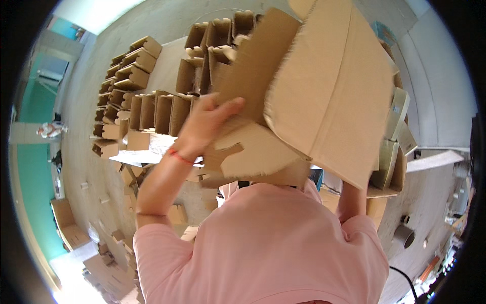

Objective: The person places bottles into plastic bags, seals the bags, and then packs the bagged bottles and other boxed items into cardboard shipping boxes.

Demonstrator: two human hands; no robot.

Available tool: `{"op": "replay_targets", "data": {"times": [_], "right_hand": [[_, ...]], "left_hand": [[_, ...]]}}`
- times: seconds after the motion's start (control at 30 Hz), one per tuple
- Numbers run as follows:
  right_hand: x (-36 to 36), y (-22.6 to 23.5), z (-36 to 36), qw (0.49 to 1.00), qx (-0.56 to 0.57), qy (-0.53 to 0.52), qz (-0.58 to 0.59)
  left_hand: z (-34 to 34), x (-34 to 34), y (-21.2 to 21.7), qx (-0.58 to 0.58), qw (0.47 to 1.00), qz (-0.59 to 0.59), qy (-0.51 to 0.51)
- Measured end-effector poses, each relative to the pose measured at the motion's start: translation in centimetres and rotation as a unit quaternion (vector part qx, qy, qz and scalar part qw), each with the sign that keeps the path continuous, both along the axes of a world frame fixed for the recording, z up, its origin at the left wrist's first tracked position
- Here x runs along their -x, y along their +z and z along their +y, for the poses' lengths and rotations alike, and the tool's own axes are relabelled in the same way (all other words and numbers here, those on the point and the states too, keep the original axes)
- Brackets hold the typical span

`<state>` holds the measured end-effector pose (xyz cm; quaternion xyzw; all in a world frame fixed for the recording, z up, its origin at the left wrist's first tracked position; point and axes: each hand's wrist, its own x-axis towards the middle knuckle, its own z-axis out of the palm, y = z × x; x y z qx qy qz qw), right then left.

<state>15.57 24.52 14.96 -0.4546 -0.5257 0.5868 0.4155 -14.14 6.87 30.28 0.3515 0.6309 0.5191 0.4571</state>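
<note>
Raised in front of me is a large brown cardboard box [331, 86] with its flaps out, tilted and slightly blurred. My left hand [210, 119] grips its left side, thumb lying on the cardboard, a red cord around the wrist. Below that hand a cut flap with a notched edge [258, 157] sticks out toward me. My right forearm [353, 200] goes up behind the box's lower right corner. The cardboard hides my right hand and its fingers.
Rows of open cardboard boxes [134, 71] with scalloped edges stand to the left and beyond. Flat-sided cartons [391, 152] are at the right. Cardboard pieces [109, 268] lie on the floor at lower left, and a round tube [404, 236] lies at lower right.
</note>
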Motion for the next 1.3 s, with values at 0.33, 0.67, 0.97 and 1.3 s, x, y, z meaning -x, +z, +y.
{"op": "replay_targets", "data": {"times": [0.33, 0.67, 0.97, 1.3], "right_hand": [[-4.5, 6.8, -1.7, 0.984, -0.067, -0.113, 0.123], [-17.0, 1.5, -3.0, 0.897, -0.056, -0.348, 0.266], [-33.4, -7.9, -9.8, 0.838, -0.051, -0.543, -0.025], [-30.6, 1.4, -10.4, 0.942, -0.078, -0.316, -0.083]], "left_hand": [[4.6, -6.2, 1.8, -0.084, 0.988, 0.123, -0.049], [16.4, -20.2, 5.7, -0.369, 0.664, 0.597, -0.258], [16.7, -26.7, -4.1, -0.291, 0.635, 0.515, -0.496], [15.9, -24.5, -1.5, -0.361, 0.687, 0.44, -0.452]]}}
